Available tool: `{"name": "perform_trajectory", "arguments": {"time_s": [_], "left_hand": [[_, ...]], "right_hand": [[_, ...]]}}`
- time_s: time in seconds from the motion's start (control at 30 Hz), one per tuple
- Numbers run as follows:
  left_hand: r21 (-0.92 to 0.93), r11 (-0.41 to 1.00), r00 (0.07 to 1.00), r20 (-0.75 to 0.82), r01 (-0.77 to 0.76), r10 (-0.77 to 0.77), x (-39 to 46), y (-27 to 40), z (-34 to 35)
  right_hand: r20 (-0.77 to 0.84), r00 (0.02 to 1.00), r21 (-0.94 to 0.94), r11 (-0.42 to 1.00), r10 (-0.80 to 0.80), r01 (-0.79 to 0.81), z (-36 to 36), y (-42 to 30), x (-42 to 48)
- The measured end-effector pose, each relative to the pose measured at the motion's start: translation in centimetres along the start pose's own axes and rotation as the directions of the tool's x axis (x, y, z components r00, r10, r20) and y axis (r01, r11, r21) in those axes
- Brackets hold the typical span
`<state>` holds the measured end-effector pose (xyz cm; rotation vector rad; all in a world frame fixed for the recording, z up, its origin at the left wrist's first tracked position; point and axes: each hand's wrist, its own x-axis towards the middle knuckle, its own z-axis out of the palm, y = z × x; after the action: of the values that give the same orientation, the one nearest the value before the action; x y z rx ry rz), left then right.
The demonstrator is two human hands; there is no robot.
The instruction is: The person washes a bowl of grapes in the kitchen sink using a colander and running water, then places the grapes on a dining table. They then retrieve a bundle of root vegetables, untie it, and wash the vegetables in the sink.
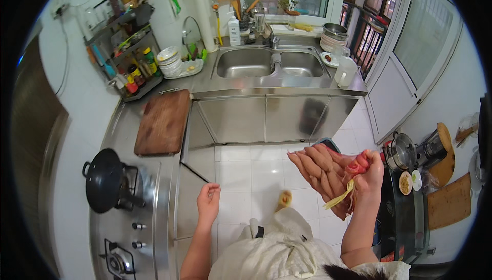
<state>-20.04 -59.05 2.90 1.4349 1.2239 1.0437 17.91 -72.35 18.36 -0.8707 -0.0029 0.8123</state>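
My right hand (371, 174) is raised above the floor at the right, shut on the bunched red neck of a bag of sweet potatoes (317, 164). Several long, pale brown roots show through the bag's thin side. A limp pale-yellow strip (341, 195) hangs beside the bag's neck, below my fingers; I cannot tell what it is. My left hand (208, 200) hovers near the front of the left counter, its fingers curled in and nothing visible in them.
On the left counter are a wooden cutting board (164, 124), a black wok (103, 180) and a gas burner (117, 262). Ahead is a double steel sink (246, 62). Pots (401, 151) and small bowls (405, 183) stand on a dark table at the right.
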Motion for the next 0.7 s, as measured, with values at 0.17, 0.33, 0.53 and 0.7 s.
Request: {"name": "perform_trajectory", "arguments": {"time_s": [0.17, 0.33, 0.53, 0.7], "left_hand": [[-0.127, 0.992, 0.998, 0.059, 0.021, -0.014, 10.9, 2.5, 6.6], [-0.191, 0.981, 0.999, -0.004, 0.045, -0.047, 16.0, 3.7, 8.9], [-0.227, 0.971, 0.995, -0.036, 0.078, -0.088, 24.0, 6.8, 10.6], [-0.195, 0.979, 0.998, 0.024, 0.057, -0.053, 31.0, 9.0, 10.5]], "right_hand": [[0.160, 0.986, -0.026, 0.999, 0.040, -0.036, 5.9, -0.8, 9.9], [0.129, 0.990, -0.092, 0.994, 0.066, -0.054, 11.6, -0.1, 16.2], [0.223, 0.972, -0.134, 0.990, 0.074, -0.045, 18.7, 0.3, 24.3], [0.223, 0.974, -0.122, 0.993, 0.031, -0.004, 24.3, 2.2, 28.9]]}}
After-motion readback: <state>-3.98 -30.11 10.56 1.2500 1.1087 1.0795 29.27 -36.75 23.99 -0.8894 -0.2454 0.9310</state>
